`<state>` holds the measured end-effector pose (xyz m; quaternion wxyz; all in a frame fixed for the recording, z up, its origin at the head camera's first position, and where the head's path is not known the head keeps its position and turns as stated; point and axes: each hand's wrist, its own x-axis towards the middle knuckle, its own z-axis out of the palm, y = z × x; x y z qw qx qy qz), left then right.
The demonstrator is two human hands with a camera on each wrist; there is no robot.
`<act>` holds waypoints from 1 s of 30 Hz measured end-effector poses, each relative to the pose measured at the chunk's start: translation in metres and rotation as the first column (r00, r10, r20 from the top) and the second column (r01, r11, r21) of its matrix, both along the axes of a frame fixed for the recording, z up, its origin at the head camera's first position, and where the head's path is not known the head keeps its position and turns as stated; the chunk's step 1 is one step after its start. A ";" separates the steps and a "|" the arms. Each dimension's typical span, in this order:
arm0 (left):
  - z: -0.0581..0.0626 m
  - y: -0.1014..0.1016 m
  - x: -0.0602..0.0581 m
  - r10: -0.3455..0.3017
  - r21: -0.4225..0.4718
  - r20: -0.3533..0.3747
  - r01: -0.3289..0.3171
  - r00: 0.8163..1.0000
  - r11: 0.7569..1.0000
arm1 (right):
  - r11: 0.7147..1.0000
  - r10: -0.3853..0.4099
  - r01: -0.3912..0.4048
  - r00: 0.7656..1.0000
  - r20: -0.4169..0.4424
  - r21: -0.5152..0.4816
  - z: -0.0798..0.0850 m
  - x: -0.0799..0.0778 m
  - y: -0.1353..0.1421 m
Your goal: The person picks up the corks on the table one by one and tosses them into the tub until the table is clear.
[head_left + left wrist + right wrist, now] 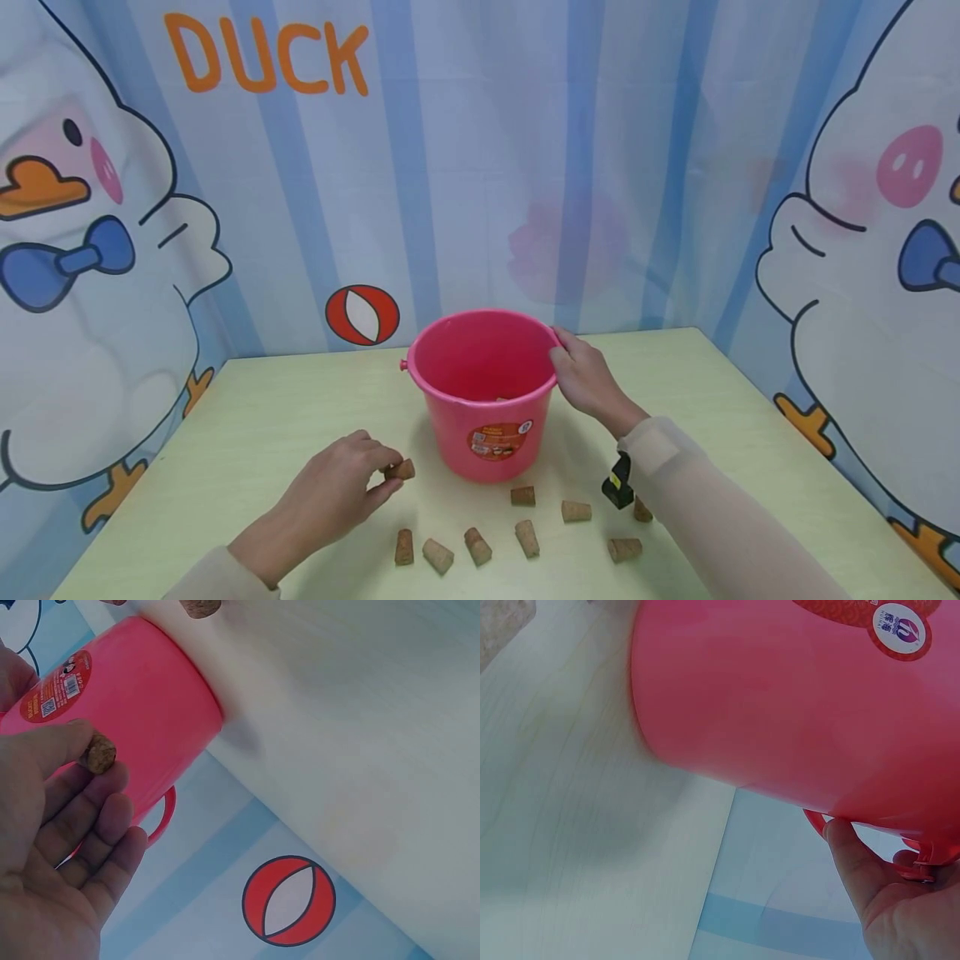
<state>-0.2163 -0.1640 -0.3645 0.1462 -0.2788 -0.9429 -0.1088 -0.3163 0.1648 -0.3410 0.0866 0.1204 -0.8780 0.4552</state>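
A pink bucket [480, 450] stands upright on the table, with an orange label on its front and a bit of cork showing inside. My right hand [588, 375] grips its rim at the right side; in the right wrist view the thumb and fingers [847, 851] close round the rim by the handle mount. Left of the bucket, my left hand [337, 483] pinches a cork [402, 471] between thumb and fingertips. The left wrist view shows that cork [99, 754] end-on, in front of the bucket wall, the other fingers loosely curled.
Several corks lie on the table [300, 400] in front of the bucket, among them one cork [404, 547] nearest the left hand and another cork [625, 549] by the right sleeve. A black strap piece [618, 483] hangs at the right wrist. Behind stands a printed curtain [480, 167].
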 end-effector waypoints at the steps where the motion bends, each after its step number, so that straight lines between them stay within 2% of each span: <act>1: 0.000 0.000 0.000 0.001 -0.001 0.000 -0.001 1.000 1.000 | 1.000 0.001 -0.001 1.000 0.001 0.000 0.000 0.000 0.000; 14: 0.010 0.004 0.002 -0.034 0.010 -0.054 0.035 0.998 0.999 | 1.000 0.006 -0.006 1.000 0.002 -0.004 -0.001 0.000 0.000; 30: 0.017 0.007 0.002 -0.078 0.037 -0.154 0.085 0.985 0.996 | 1.000 -0.001 0.001 1.000 -0.007 0.003 0.000 0.000 -0.001</act>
